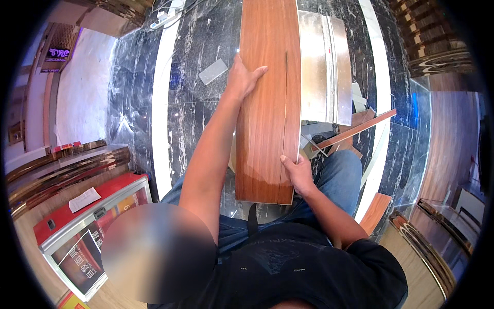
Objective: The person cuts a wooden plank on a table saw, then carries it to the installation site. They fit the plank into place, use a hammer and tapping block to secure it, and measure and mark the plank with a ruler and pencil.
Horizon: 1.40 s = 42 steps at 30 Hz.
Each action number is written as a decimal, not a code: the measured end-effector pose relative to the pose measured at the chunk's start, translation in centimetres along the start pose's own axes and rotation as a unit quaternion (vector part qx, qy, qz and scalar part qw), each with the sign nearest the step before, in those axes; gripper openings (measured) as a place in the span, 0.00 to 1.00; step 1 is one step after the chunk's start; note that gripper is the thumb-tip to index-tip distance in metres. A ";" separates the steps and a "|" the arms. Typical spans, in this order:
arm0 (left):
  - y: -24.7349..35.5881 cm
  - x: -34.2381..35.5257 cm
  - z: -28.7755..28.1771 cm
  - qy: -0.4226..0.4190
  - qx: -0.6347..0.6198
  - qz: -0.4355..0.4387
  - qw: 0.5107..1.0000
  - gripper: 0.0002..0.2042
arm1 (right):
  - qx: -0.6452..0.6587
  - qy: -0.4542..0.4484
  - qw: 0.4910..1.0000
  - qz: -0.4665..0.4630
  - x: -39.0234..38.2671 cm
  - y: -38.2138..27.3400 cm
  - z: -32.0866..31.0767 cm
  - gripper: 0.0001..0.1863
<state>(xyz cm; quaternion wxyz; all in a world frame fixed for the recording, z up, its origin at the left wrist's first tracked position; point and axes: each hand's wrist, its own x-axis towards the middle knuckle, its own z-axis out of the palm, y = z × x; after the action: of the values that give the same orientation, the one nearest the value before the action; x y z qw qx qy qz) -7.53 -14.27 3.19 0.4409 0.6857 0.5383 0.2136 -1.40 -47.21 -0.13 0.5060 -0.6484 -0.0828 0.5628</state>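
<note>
- Head view: long reddish-brown wood-grain board point(265, 129), lengthwise before the person, above a black, white-veined floor point(185, 123).
- Left hand point(244, 78): gripping the board's left edge, thumb on top.
- Right hand point(300, 175): gripping its right edge, toward the near end.
- Grey rectangular block point(213, 71): on the floor, left of the board.

Probably a shop interior, judging by the red glass-fronted cabinet point(85, 234) and dark marble-patterned floor point(195, 123).
</note>
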 end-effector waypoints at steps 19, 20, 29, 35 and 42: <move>-0.4 -1.0 -0.3 -0.035 0.024 -0.007 0.999 0.46 | 0.010 -0.003 1.000 0.025 5.4 -6.2 1.0 0.14; -0.5 -1.0 -0.1 -0.027 0.034 -0.012 0.999 0.47 | -0.017 0.000 0.999 0.027 4.8 -6.7 1.2 0.14; 1.8 -1.7 -0.7 -0.054 0.054 -0.103 0.992 0.53 | -0.109 0.060 0.992 0.003 4.6 -7.0 1.0 0.20; 1.2 -1.5 -0.8 -0.060 0.120 -0.128 0.983 0.55 | -0.117 0.061 0.991 0.005 3.8 -7.9 2.4 0.20; 1.6 -3.0 -1.2 -0.081 0.120 -0.136 0.980 0.56 | -0.100 0.063 0.993 0.014 3.0 -5.8 1.9 0.19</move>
<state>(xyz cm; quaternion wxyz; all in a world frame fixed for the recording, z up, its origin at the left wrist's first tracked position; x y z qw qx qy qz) -8.54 -16.66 5.67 0.4230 0.6689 0.6105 0.0291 0.83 -41.36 2.56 0.4349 -0.7313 -0.0976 0.5163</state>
